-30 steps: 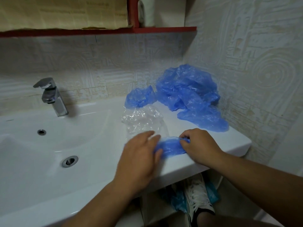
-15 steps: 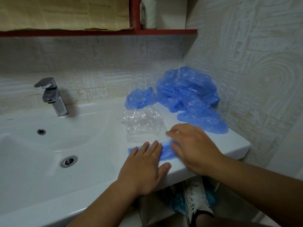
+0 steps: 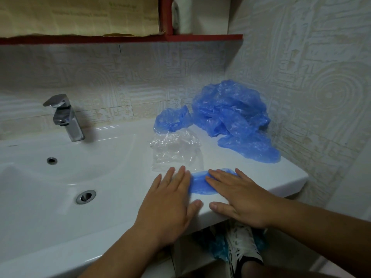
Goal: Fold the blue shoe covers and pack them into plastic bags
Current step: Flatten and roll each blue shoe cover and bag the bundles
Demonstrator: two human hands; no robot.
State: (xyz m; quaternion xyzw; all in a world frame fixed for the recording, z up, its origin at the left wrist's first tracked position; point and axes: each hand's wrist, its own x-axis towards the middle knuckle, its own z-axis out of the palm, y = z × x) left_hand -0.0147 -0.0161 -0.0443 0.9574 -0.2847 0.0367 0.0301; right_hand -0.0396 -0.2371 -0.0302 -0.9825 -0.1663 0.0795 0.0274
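White sink (image 3: pixel 281 177) ledge against patterned tile. Faint print on paper (image 3: pixel 80 15) up on shelf (image 3: pixel 200 38), too blurred to read. Pressing down with left hand (image 3: pixel 170 197) and right hand (image 3: pixel 241 199), both flat, fingers straight and spread, palms down, forearms reaching in from below. Under the fingertips and showing between the hands: blue cover (image 3: pixel 200 183), flattened on ledge. Just beyond left fingers, clear bag (image 3: pixel 174 151); beyond right, pile (image 3: pixel 230 111) of covers.

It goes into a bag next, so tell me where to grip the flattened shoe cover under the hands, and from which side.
Probably pinch its near long edge, coming from the front. The flattened shoe cover lies thin and flat on the sink counter, with the left hand and right hand pressing its ends, so only the middle strip shows free.
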